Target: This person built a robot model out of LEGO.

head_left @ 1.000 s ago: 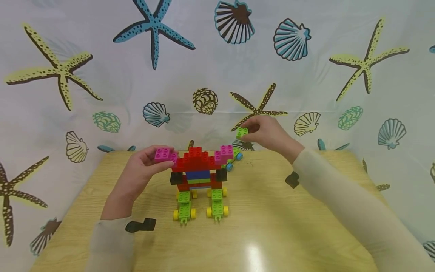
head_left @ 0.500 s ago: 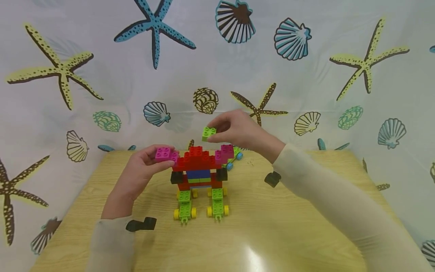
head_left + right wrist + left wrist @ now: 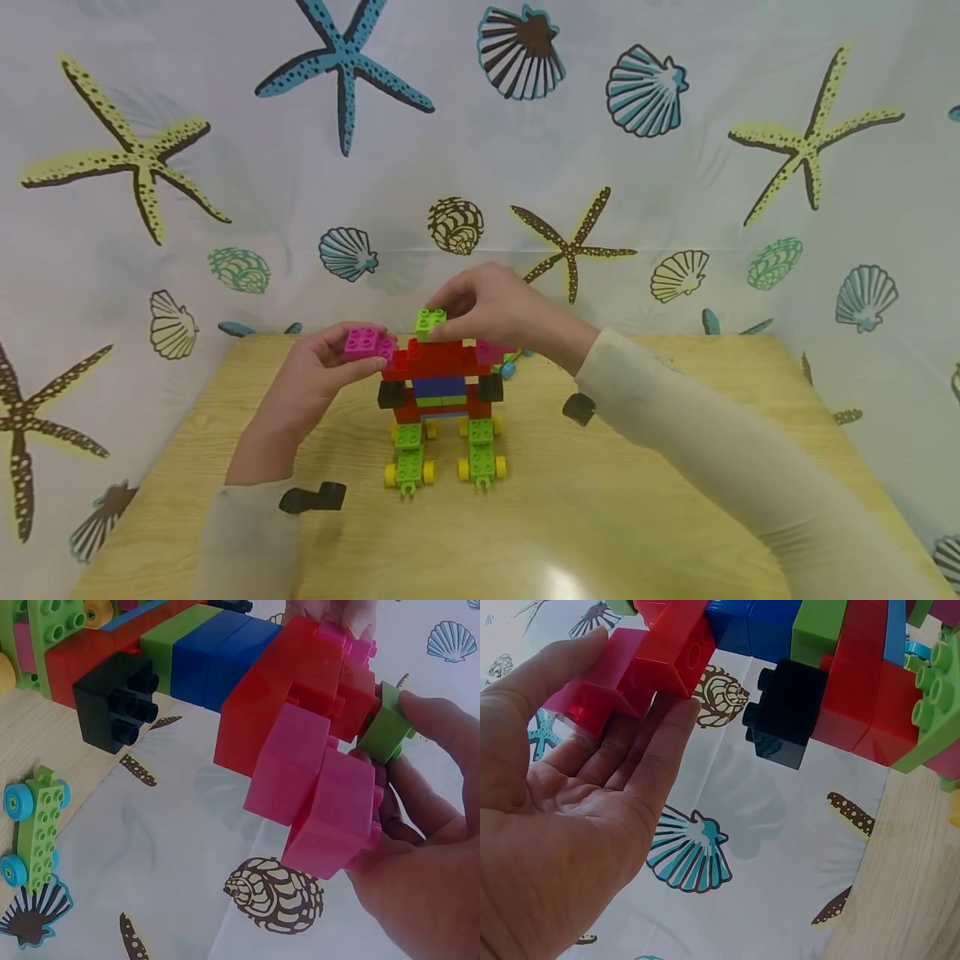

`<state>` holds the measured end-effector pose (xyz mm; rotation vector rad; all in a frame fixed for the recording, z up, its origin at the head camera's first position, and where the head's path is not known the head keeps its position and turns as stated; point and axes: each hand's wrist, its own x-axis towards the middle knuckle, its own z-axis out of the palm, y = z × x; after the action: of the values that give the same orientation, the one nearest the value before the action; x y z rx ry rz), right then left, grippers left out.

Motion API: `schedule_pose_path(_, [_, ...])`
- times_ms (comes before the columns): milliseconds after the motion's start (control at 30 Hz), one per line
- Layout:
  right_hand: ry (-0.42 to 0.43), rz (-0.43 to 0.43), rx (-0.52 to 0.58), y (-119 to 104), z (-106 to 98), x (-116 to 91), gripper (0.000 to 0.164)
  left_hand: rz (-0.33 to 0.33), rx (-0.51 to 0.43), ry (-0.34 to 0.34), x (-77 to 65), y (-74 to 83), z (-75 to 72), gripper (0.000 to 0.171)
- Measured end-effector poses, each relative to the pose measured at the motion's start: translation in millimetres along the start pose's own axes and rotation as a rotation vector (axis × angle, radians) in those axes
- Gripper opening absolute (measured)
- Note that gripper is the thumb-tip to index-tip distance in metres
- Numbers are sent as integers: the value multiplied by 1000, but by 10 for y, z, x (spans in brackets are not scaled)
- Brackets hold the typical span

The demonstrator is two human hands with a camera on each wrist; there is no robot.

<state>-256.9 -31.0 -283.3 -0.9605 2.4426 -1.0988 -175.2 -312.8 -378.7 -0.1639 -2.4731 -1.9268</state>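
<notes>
A toy figure of big building bricks stands on the table, with red bricks (image 3: 438,362) up top, blue ones (image 3: 438,387) below and black bricks (image 3: 392,394) at both sides. Two green wheeled bases (image 3: 409,468) with yellow wheels carry it. My left hand (image 3: 296,387) holds the pink bricks (image 3: 362,342) at its left end, thumb on one side and fingers underneath. A small light green brick (image 3: 430,324) is pinched between thumb and fingers of my right hand (image 3: 501,310), right at the top of the red stack. More pink bricks (image 3: 330,810) form the right end.
Behind the figure, a green toy car base (image 3: 39,829) with blue wheels is on the wooden table (image 3: 615,492). A white cloth (image 3: 675,192) printed with starfish and shells hangs along the back and sides.
My right hand has carried the green brick leftward and then down, from beyond the right pink bricks to the top of the red stack. The left hand stays on the left pink bricks.
</notes>
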Motion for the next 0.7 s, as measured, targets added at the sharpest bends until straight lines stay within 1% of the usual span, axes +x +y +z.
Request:
schedule_pose_path(233, [-15,-6,-9,-7,5,5,33,-3,15,3,-5,10,1,55])
schedule_pose_path(500, [-12,-16,-25,-8,20,8,33,0,16,2,-12,6,-8,51])
schedule_pose_path(700, [-24,5,-33,0,24,-4,36,-1,17,-3,-11,4,-5,50])
